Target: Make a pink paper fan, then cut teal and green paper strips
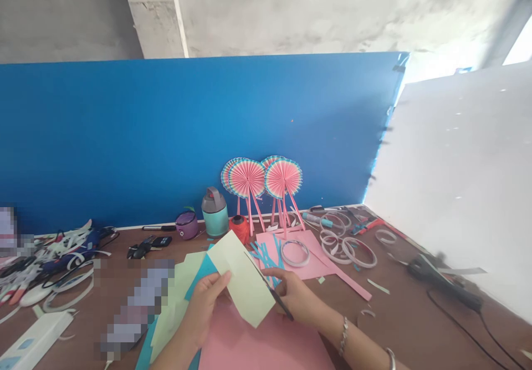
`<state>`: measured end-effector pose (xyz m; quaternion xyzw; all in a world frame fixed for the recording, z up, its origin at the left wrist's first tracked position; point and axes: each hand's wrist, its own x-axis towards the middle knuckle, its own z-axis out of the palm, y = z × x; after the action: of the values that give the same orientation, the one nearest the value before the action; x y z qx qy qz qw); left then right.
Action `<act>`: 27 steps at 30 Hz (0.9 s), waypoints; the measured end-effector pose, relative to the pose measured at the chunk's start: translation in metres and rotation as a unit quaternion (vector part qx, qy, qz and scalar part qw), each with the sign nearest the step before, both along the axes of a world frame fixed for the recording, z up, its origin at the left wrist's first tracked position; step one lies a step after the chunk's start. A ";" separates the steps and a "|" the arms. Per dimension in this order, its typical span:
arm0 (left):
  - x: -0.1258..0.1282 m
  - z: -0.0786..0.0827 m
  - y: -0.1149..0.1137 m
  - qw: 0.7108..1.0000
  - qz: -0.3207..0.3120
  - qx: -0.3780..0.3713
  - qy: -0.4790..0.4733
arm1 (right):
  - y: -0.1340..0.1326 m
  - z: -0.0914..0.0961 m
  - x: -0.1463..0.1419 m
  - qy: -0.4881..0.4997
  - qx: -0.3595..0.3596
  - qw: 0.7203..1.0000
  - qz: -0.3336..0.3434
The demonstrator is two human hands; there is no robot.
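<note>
Pale green paper held up in two busy hands

The pale green paper (243,284) hangs tilted over the worktable, above a big pink sheet (266,345). The person's left hand (206,299) pinches its left edge, thumb on top and fingers curled beneath. At the opposite edge, the right hand (297,297) is closed around a slim dark tool (284,307), index finger stretched along the paper; whether it's scissors or a knife, I can't tell from here.

More green sheets (173,298) and a blue sheet (204,276) lie just left of the pink one. Beyond the right hand, blue strips (269,258) and a roll of tape (306,260) rest on more pink paper (318,248), with other tape rolls (359,252) near it.

Behind, round pink pleated fans (247,178) lean against a blue partition (145,137). A red spool (239,229), a teal container (215,220) and a purple pot (187,225) stand in a row to their left. A white power strip (37,341) sits at the table's near left.
</note>
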<state>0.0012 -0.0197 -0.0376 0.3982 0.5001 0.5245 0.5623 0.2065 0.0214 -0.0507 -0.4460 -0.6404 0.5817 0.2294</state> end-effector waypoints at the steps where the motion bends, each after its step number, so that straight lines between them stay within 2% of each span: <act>1: 0.000 0.000 0.000 1.000 -0.001 0.001 0.000 | 0.001 -0.003 0.000 0.005 0.005 1.000 0.004; 6: 0.001 -0.002 -0.001 0.999 -0.038 -0.007 -0.025 | 0.004 -0.019 0.001 0.023 0.027 0.999 0.006; 11: 0.002 -0.003 -0.002 0.997 -0.072 -0.014 -0.024 | 0.007 -0.028 0.002 0.032 0.026 0.999 -0.004; 18: 0.004 -0.002 -0.001 0.996 -0.081 -0.028 -0.013 | 0.006 -0.030 0.000 0.057 0.027 0.998 -0.015; 27: 0.008 -0.003 -0.003 0.995 -0.094 -0.032 -0.026 | 0.003 -0.024 -0.002 0.085 -0.002 0.996 -0.017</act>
<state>0.0091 -0.0226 -0.0403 0.4113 0.4619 0.4629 0.6350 0.2041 0.0245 -0.0742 -0.4061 -0.6094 0.6151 0.2922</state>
